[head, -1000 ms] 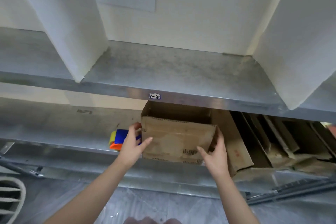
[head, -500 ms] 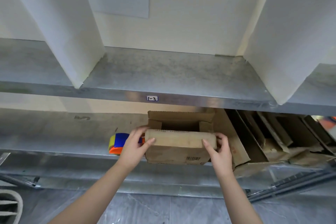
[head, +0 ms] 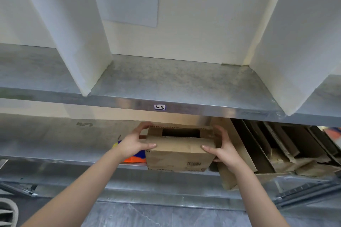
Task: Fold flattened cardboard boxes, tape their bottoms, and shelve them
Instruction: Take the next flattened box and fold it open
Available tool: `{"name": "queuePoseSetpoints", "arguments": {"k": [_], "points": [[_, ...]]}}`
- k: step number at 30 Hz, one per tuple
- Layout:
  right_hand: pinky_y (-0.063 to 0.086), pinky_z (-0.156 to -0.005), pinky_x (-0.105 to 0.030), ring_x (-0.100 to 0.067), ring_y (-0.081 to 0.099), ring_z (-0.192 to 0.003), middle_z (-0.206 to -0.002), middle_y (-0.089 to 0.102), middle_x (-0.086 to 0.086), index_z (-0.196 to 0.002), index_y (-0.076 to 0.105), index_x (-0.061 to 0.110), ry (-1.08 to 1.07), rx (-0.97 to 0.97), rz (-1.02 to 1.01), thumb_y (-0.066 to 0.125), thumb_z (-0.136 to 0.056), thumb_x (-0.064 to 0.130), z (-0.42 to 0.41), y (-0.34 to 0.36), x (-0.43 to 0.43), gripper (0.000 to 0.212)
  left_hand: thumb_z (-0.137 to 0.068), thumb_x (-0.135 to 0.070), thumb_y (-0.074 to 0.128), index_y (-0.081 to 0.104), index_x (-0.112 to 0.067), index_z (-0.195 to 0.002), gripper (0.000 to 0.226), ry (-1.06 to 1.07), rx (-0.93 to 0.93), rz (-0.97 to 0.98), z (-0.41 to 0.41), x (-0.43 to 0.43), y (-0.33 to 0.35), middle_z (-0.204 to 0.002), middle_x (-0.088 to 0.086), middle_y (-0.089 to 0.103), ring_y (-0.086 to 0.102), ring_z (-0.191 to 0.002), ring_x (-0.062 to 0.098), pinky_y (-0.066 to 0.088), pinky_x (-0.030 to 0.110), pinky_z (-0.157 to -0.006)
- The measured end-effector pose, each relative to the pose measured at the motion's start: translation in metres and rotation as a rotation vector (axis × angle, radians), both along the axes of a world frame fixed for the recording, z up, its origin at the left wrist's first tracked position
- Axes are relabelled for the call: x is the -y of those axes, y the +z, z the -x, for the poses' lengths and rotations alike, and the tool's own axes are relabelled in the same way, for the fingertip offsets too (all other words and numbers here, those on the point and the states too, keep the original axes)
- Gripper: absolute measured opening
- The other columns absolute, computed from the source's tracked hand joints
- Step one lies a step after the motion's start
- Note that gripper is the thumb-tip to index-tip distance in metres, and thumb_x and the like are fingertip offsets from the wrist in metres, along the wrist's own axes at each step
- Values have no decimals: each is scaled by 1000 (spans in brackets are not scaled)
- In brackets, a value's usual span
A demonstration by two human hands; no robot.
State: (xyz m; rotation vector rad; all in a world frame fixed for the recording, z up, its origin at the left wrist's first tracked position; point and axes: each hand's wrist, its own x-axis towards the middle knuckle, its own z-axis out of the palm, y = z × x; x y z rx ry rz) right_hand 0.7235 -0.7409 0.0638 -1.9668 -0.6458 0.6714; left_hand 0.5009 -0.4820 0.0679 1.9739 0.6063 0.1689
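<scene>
Gripping the cardboard box (head: pixel 180 153) at both ends: left hand (head: pixel 132 143) has its thumb flat on the near top flap and its fingers curled over the far left corner. The right hand (head: pixel 223 150) mirrors it, thumb on the near flap, fingers wrapped round the right end. Box is at the near edge of the lower shelf (head: pixel 55 145), barcode face toward the camera, and its top flaps are folded in with a dark rectangular gap between them. Can't tell if its base rests on the shelf or is just off it. Upper shelf (head: pixel 175 83) runs right above the box, and its front lip carries the label (head: pixel 159 107) reading 1-3. Tight on both sides. On the left, an orange and blue tape dispenser (head: pixel 133 158) sits just beside the box, mostly hidden by the left hand. On the right, a cardboard sheet (head: pixel 238 155) leans just behind the right hand, with a stack of flattened cartons (head: pixel 276 145) slumped further right. White dividers (head: pixel 73 33) bound the upper bay, and a paper sign (head: pixel 129 0) hangs on the far wall. Grey floor (head: pixel 166 215) is nearest the camera.
</scene>
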Motion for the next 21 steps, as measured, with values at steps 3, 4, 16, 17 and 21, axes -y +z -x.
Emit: {"name": "queuePoseSetpoints", "arguments": {"k": [3,4,16,17,21], "points": [[51,-96,-48,-15,49,-122,-127,51,22,-119,45,52,-17,114,18,80,-64,58,4,-6,12,65,-79,-34,77,45,-52,-115,51,73,87,-104,1,17,-12,-129,-19,48,45,-118,2,39,17,-95],[48,-100,-46,-14,49,-122,-126,52,23,-121,48,48,-16,145,18,79,-71,53,6,-9,13,59,-79,-34,77,47,-53,-112,49,110,110,-90,1,22,-16,-129,-18,49,47,-118,3,38,11,-89],[41,-102,-33,-23,48,-128,-136,54,2,-132,49,37,-192,146,61,67,-89,30,26,-29,10,47,-86,-31,70,49,-41,-133,52,157,49,-122,-4,47,-39,-151,-10,31,32,-138,12,30,29,-112],[41,-103,-33,-22,47,-129,-137,53,2,-134,47,37,-193,150,60,66,-89,33,27,-30,10,49,-86,-31,70,47,-44,-132,53,137,48,-84,-3,46,-39,-148,-14,31,31,-138,11,31,30,-112],[41,-100,-32,-20,48,-127,-135,55,2,-133,49,37,-217,208,57,69,-87,37,30,-28,11,50,-87,-25,70,46,-48,-127,51,107,64,-65,-5,44,-38,-145,-17,31,32,-137,10,36,30,-111]]}}
